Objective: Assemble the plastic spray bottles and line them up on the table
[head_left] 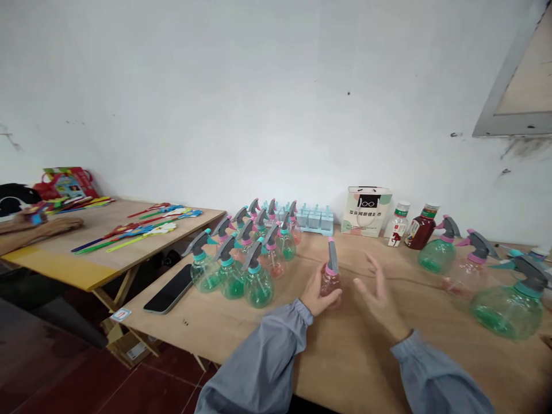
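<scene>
Above the table (345, 368), the left grip (317, 294) curls around an upright spray bottle (331, 282); the right grip (380, 294) is spread just beside it. Probably light, slick and slightly squeezable, it's best cupped below the pink collar (332, 270).

Toward 12 o'clock stretches a pale wall (276, 86), with a grey-framed panel (495, 109) at 2. Around 3 stand a paper carrier bag (366, 215) printed with spectacles, a white-labelled bottle (395, 229) and, just beside that, a dark red bottle (423, 227). A light-blue popsicle mould (318, 222) sits closer in, between 3 and 4. At 8 a smartphone (169, 291) lies screen up, with a cardboard box (131, 347) farther out and red floor tiles (142, 385) toward 7. At 9, another table (56, 250) bears long-handled plastic sticks (138, 230) in several colours and a red gift bag (84, 183).
</scene>
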`<control>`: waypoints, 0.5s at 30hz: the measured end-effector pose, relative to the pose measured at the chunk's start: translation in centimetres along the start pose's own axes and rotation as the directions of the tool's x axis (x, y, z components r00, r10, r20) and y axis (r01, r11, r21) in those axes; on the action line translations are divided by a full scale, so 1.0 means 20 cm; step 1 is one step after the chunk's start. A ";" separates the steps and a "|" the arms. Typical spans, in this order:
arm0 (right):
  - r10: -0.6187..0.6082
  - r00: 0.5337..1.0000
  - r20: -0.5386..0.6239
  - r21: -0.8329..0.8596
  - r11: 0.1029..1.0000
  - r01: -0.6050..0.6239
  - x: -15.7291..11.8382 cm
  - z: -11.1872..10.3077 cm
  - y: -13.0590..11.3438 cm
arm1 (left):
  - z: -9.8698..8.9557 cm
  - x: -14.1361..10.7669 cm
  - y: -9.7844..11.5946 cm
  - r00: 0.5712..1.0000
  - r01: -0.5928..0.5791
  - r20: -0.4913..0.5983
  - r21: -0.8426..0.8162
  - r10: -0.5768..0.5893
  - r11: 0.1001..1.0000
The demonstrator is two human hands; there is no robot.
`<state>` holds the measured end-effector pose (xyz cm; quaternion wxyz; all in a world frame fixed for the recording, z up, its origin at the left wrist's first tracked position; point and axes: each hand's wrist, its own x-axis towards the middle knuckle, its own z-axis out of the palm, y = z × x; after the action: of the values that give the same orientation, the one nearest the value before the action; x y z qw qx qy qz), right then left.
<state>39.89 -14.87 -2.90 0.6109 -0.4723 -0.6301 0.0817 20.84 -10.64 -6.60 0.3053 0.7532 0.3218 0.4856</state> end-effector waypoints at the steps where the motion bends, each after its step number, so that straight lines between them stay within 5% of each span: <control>1: 0.001 0.998 0.067 0.005 1.000 -0.002 -0.02 0.06 0.00 | 0.01 0.00 0.01 0.998 -0.049 0.047 -0.015 0.050 0.999; 4: 0.026 0.990 0.137 0.062 0.997 -0.035 -0.05 0.17 -0.01 | 0.02 -0.02 0.03 0.960 -0.181 0.212 -0.028 0.183 0.983; 7: 0.104 0.986 0.129 0.123 0.985 -0.120 -0.02 0.18 0.00 | 0.01 -0.05 0.07 0.945 -0.215 0.268 0.067 0.190 0.974; 9: 0.150 0.978 0.146 0.151 0.973 -0.172 0.00 0.16 0.00 | -0.04 -0.07 0.10 0.963 -0.244 0.157 0.168 0.218 0.955; 11: 0.169 0.973 0.159 0.172 0.965 -0.196 0.01 0.13 0.00 | -0.14 -0.11 0.12 0.934 -0.311 -0.087 0.280 0.346 0.908; 13: 0.172 0.974 0.144 0.181 0.963 -0.197 0.01 0.12 0.00 | -0.29 -0.15 0.16 0.762 -0.333 -0.415 0.408 0.498 0.850; 15: 0.161 0.975 0.151 0.166 0.969 -0.186 0.01 0.11 0.00 | -0.45 -0.18 0.19 0.477 -0.165 -0.735 0.464 0.482 0.870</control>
<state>38.03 -13.72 -3.26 0.5969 -0.4624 -0.6166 0.2232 11.94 -14.41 -2.53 -0.1146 0.5175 0.3527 0.7711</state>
